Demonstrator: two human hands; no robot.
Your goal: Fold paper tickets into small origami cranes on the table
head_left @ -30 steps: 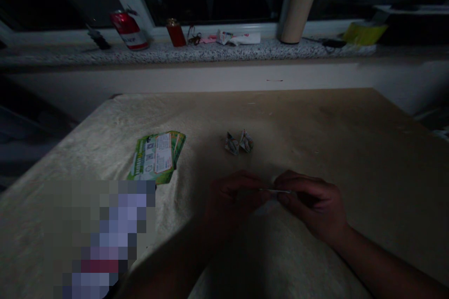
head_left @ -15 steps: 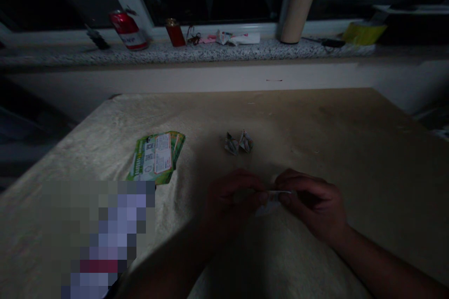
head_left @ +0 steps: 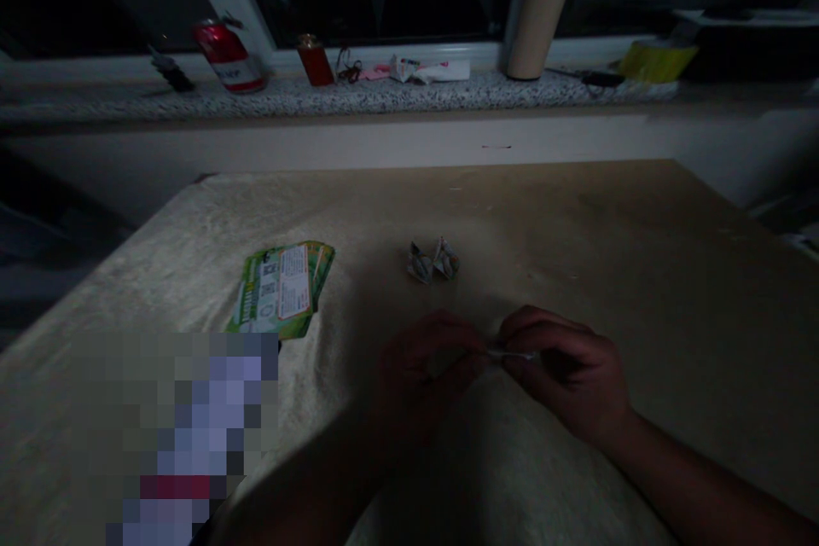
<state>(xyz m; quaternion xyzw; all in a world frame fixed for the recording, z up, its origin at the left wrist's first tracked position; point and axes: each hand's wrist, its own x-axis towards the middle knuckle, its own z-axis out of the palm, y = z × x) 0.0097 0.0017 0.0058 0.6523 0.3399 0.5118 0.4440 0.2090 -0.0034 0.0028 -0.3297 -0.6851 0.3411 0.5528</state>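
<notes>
Pinching a small pale folded slip of paper (head_left: 512, 353) between them, the left hand (head_left: 419, 367) and right hand (head_left: 569, 375) meet low in the centre of the frame, fingertips closed tight on either end, just over the beige cloth-covered table (head_left: 607, 256). Above them lie two small folded printed paper shapes (head_left: 433, 260). Left of centre lies a green printed packet (head_left: 281, 290) whose white label is too dim to read. The lettering on the red can (head_left: 223, 58), upper left, is equally illegible.

The left hand (head_left: 422, 367) and the right hand (head_left: 563, 371) are pinching a small pale folded paper piece (head_left: 512, 354) together, low over the beige worktop (head_left: 640, 273). Two small folded printed-paper shapes (head_left: 433, 261) are lying just beyond, a green printed packet (head_left: 280, 290) farther left.
</notes>
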